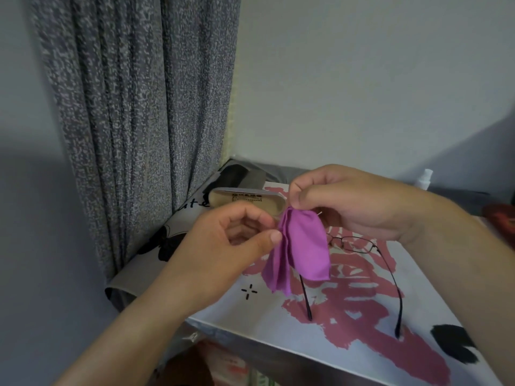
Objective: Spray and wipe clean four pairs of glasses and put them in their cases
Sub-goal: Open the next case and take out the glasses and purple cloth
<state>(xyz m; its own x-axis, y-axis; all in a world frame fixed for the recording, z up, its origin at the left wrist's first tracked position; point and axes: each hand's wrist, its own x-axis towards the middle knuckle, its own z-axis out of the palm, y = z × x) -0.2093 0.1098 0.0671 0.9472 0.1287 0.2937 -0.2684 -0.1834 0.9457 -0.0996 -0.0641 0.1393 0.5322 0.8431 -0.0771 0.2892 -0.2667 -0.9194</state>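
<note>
A purple cleaning cloth [299,249] hangs in folds between my hands above the table. My left hand [237,240] pinches its left edge with thumb and forefinger. My right hand [351,204] pinches its top corner. Thin black-framed glasses [359,246] lie on the table [278,327] behind and below the cloth, temples unfolded toward me, the left lens hidden by the cloth. An open beige glasses case [245,203] lies at the back left. A white spray bottle [424,179] stands at the back right.
A dark grey case or pouch [242,174] lies behind the open case. A red object [501,218] sits at the right edge. A grey curtain [139,121] hangs left of the table. The tabletop carries red and black print. Boxes show below the front edge.
</note>
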